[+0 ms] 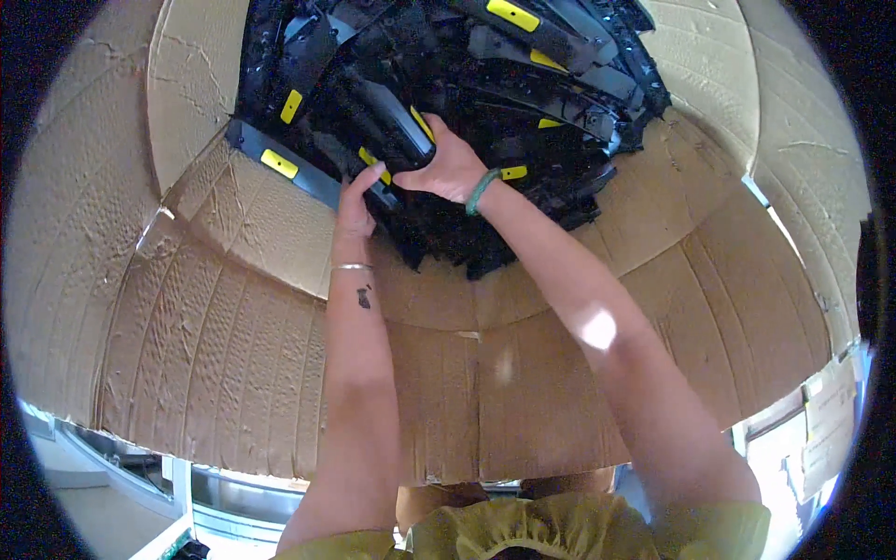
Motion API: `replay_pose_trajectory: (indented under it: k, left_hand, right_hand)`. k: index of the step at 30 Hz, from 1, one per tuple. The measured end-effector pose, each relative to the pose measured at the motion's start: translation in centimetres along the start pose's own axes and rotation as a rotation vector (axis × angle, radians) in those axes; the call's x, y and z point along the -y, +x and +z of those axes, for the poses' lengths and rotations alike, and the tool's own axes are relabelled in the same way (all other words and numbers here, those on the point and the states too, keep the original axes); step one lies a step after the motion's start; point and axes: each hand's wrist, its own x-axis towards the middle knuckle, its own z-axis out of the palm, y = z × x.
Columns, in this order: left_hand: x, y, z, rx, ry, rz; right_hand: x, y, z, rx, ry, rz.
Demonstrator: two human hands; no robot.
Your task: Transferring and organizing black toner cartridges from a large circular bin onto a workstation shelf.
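Both my arms reach down into a large cardboard box [411, 359] holding a pile of glossy black plastic parts [485, 117] with yellow labels. My right hand [450, 168] grips the near end of a long, smooth black plastic part [383, 107], thumb on the near side and fingers over its right edge. Just left of it, my left hand [357, 207] pinches the edge of a black part beside a yellow label [375, 166], thumb on top. The other left fingers are hidden, and I cannot tell whether both hands hold one piece.
More black parts lie jumbled toward the far end, one strip with a yellow label [279, 163] against the left wall. Tall creased cardboard walls [191, 103] enclose the pile. The box's near edge [252, 471] runs below my forearms, with pale metal framing [177, 495] beyond it.
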Motion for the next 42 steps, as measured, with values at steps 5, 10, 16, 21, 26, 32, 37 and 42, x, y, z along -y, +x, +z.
replay_pose_trajectory:
  k: [5,10,16,21,26,32,37,42]
  left_hand:
    - [0.5,-2.7,2.0,-0.142,0.164,0.003]
    - [-3.2,-6.5,6.3,-0.014,0.173,0.102]
    - [-4.2,-0.7,9.5,0.064,0.255,-0.014]
    - [-3.0,2.1,11.2,-0.043,0.288,0.034]
    - [-3.3,1.2,12.0,0.208,0.071,-0.017]
    - [-5.8,-0.9,13.1,0.237,0.255,0.015]
    - [-10.0,-7.8,16.2,0.289,0.114,0.259]
    - [-16.1,-16.9,22.5,0.334,0.040,0.207]
  right_hand:
    - [-1.7,0.0,-2.8,0.090,0.032,-0.062]
    - [2.4,-3.2,-7.8,0.269,0.363,-0.059]
    - [0.9,0.2,-11.9,0.237,0.368,-0.033]
    - [-0.8,2.8,-14.0,0.185,0.182,-0.166]
    - [-1.0,2.9,-13.9,0.216,0.176,-0.144]
    - [1.6,0.2,-12.5,0.028,0.137,-0.317]
    - [10.1,-6.5,-14.7,0.148,0.463,-0.386]
    - [17.5,-14.2,-17.9,0.183,0.483,-0.425]
